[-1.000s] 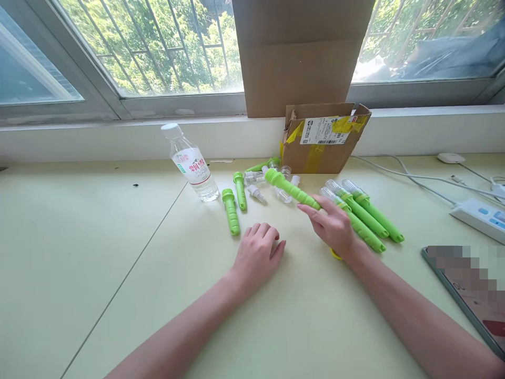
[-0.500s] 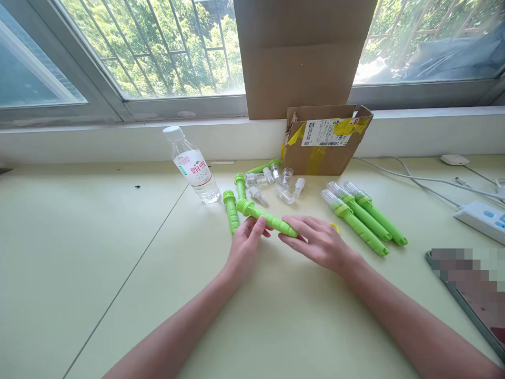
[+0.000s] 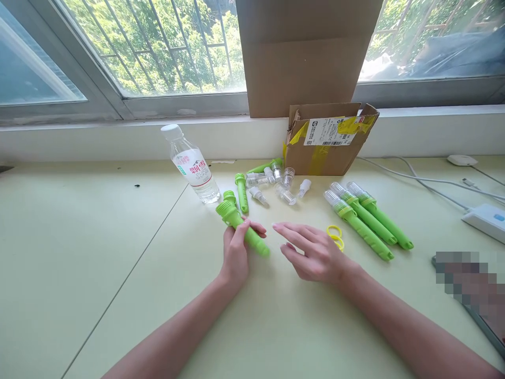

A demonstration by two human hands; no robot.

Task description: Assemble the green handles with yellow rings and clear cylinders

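Note:
My left hand [image 3: 235, 258] is closed around a green plastic handle [image 3: 255, 243], its wide threaded end tilted up to the left. Apart from it, my right hand [image 3: 313, 252] hovers palm down with fingers stretched out and nothing in them. Two yellow rings [image 3: 334, 231] lie beside the right hand, partly hidden by it. Behind the left hand are another green handle [image 3: 241, 193] and one more, mostly covered by the held one. Several clear caps [image 3: 284, 193] and white ribbed pieces [image 3: 304, 187] lie loosely grouped beyond the hands.
Three green handles with clear caps [image 3: 365, 226] lie side by side at the right. A water bottle [image 3: 195, 173] stands back left, a cardboard box [image 3: 327, 152] against the window ledge. Cables, a power strip [image 3: 487, 220] and a phone [image 3: 473, 310] occupy the right side.
My right hand has let go of the handle's narrow end and opened. The left hand has swung the handle down to the left, and the yellow rings show more.

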